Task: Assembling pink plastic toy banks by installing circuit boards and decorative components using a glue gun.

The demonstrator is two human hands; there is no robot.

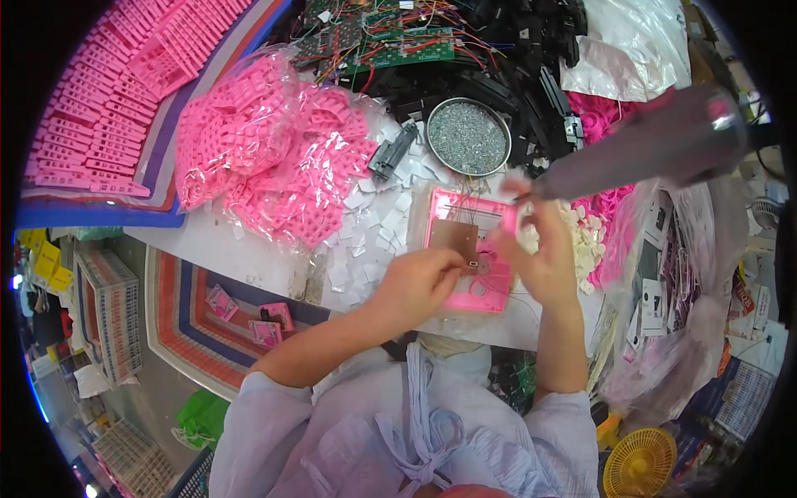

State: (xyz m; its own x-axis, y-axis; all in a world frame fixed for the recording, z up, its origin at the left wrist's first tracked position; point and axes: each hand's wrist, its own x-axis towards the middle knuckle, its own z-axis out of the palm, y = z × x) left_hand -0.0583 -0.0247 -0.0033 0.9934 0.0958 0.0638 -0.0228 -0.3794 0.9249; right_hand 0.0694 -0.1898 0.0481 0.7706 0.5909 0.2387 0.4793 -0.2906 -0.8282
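Note:
A pink plastic case lies in front of me with a brown circuit board in it and thin wires at its top. My left hand pinches the board's lower right edge between thumb and fingers. Over the case's right side is my right hand, its fingertips raised and smeared by motion. Those fingertips are close to the tip of a dark electric screwdriver, which slants in from the upper right. Whether they touch it, or hold anything, I cannot tell. Beyond the case stands a round metal dish of small screws.
Bagged pink plastic parts lie to the left, with white square pieces beside them. Black plastic parts and green circuit boards are piled behind. Cream round pieces sit at the right; a striped tray is lower left.

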